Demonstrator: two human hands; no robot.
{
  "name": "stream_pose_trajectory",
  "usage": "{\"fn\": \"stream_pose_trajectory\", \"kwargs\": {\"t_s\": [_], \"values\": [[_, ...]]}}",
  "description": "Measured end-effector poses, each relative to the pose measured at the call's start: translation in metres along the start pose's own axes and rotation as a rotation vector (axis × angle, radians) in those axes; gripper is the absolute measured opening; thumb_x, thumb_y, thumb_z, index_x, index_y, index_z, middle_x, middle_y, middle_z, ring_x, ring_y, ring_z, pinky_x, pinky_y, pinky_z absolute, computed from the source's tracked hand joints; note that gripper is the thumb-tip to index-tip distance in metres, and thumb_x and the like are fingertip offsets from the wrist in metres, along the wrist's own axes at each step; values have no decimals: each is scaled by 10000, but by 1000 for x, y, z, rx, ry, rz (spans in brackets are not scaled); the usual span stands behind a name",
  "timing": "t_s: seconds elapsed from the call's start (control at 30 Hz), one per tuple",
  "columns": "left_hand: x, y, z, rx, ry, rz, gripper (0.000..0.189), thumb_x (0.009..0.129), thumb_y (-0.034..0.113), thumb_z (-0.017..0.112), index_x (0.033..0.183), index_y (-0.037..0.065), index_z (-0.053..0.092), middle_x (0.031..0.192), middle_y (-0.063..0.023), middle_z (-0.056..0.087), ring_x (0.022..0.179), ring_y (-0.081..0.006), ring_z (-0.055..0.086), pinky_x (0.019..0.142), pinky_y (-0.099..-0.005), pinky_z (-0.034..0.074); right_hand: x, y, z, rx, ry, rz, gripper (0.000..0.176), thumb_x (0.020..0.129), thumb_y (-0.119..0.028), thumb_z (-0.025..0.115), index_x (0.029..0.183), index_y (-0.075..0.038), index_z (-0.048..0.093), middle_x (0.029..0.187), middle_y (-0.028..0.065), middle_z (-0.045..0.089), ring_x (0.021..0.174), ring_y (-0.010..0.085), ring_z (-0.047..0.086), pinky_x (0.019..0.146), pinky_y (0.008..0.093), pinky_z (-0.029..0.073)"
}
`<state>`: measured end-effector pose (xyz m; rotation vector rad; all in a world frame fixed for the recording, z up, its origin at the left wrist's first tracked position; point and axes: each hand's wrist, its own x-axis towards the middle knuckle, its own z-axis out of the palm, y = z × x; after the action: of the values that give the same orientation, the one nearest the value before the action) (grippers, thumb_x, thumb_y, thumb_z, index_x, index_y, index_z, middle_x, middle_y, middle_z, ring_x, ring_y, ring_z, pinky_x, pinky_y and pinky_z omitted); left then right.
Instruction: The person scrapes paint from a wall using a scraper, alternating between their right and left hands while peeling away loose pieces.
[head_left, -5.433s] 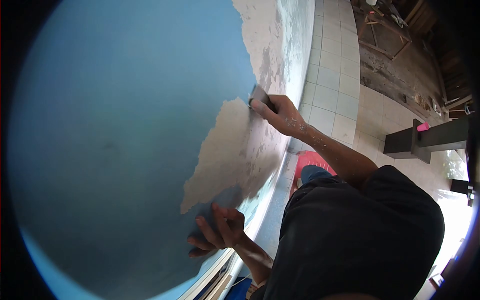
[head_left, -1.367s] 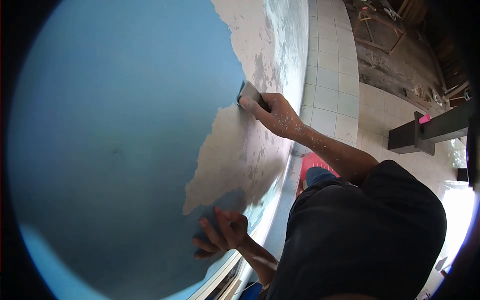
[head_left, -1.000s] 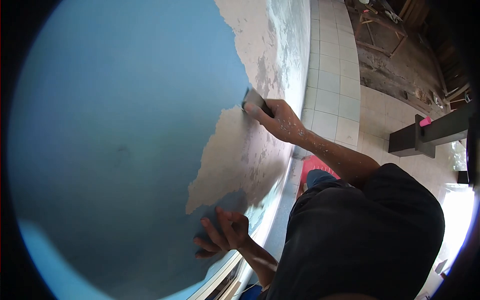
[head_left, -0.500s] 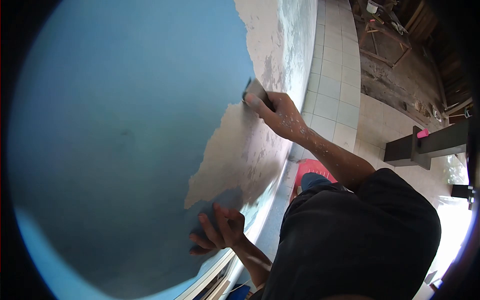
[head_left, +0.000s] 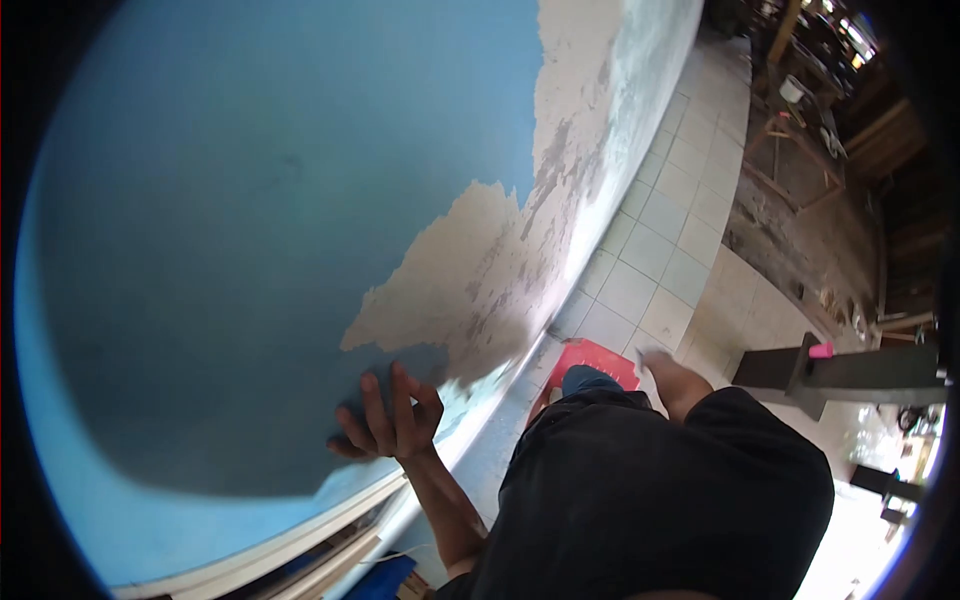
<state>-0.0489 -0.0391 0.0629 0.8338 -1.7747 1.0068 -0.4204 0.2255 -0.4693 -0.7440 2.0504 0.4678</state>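
Note:
The wall (head_left: 230,250) in front of me is painted blue, with a ragged pale patch (head_left: 450,255) where the blue coat is gone. My left hand (head_left: 390,415) rests against the blue paint just below that patch, fingers spread and holding nothing. Down and away from the wall is my right hand (head_left: 662,367), blurred, beside a red plastic stool (head_left: 600,358). A thin pale edge of a scraper (head_left: 641,362) shows at its fingers; most of the tool is hidden.
White floor tiles (head_left: 640,275) run along the wall's foot. A dark post (head_left: 770,372) with a pink cup (head_left: 821,350) on its ledge lies to the right. A wooden table (head_left: 800,160) stands farther off. Window framing (head_left: 270,545) borders the wall at lower left.
My right hand has left the pale patch's upper edge with the scraper and dropped down beside the stool. The view has shifted; my left hand stays against the wall.

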Motion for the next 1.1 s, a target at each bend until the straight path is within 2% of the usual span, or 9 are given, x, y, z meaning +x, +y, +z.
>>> {"fn": "stream_pose_trajectory", "kwargs": {"t_s": [0.07, 0.2, 0.3, 0.37, 0.53, 0.63, 0.8, 0.97, 1.1], "values": [[-6, 1, -1, -12, -56, 1, 200, 784, 269, 596, 944, 234, 710, 1287, -58, 533, 1361, -346, 259, 1118, -560, 25, -69, 48, 6, 70, -278, 151, 555, 677, -268, 731, 1207, -168, 601, 1261, 87, 567, 1219, 281, 496, 951, 493, 426], [-4, 37, 3, -104, -180, -146, 328, 778, 341, 610, 1076, 224, 681, 1443, -206, 293, 1378, -460, 58, 1050, -630, -90, -117, 95, 67, 188, -117, 259, 442, 697, -136, 668, 1127, -54, 609, 1230, 161, 570, 1132, 298, 565, 869, 445, 497], [6, 90, 24, -239, -341, -266, 525, 782, 412, 604, 1273, 230, 567, 1488, -295, 76, 1342, -548, -69, 959, -699, -161, -93, 147, 105, 589, -291, -95, 319, 694, -120, 680, 996, -29, 630, 1043, 164, 624, 902, 270, 640, 669, 439, 537], [27, 128, 32, -221, -756, -199, 664, 807, 494, 558, 1399, 237, 401, 1516, -220, 86, 1355, -526, -10, 953, -759, 31, -105, 107, 71, 876, -343, 265, 282, 695, -127, 685, 950, -20, 629, 921, 158, 640, 778, 247, 649, 581, 424, 533], [-1, 175, 45, -761, -2008, 220, 743, 824, 659, 440, 1428, 243, 325, 1480, -147, 283, 1382, -409, 166, 1061, -662, 53, -119, 4, -56, 211, -34, -216, 439, 678, -138, 642, 1098, -30, 573, 1029, 250, 626, 924, 359, 641, 765, 435, 528], [-15, 179, 34, -948, -1533, 222, 636, 846, 542, 511, 1374, 200, 419, 1449, -148, 336, 1365, -370, 240, 1079, -598, 157, -142, -32, -132, 223, 4, -404, 549, 687, -101, 573, 1224, -40, 474, 1058, 256, 614, 1020, 376, 602, 827, 433, 506], [52, 150, 46, -970, -828, -32, 352, 829, 230, 629, 1162, 117, 600, 1310, -147, 487, 1256, -340, 417, 1042, -502, 301, -165, -76, -207, 347, -68, -509, 389, 790, -97, 511, 1175, -38, 505, 645, 149, 599, 508, 205, 589, 403, 330, 451], [48, 150, 40, -1027, -858, -140, 354, 797, 162, 648, 1143, 100, 605, 1254, -132, 526, 1218, -328, 453, 1009, -451, 348, -234, -128, -243, 913, -163, -694, 340, 881, -255, 527, 1158, -57, 523, 681, 91, 596, 426, 147, 505, 361, 287, 394], [-10, 213, 25, -1406, -922, 57, 479, 772, 166, 661, 1238, 124, 559, 1282, -123, 517, 1240, -302, 440, 1054, -484, 292, -193, -170, -187, 607, 185, -1090, 390, 887, -288, 534, 1215, -78, 516, 837, 111, 633, 663, 198, 598, 604, 328, 493]]}}
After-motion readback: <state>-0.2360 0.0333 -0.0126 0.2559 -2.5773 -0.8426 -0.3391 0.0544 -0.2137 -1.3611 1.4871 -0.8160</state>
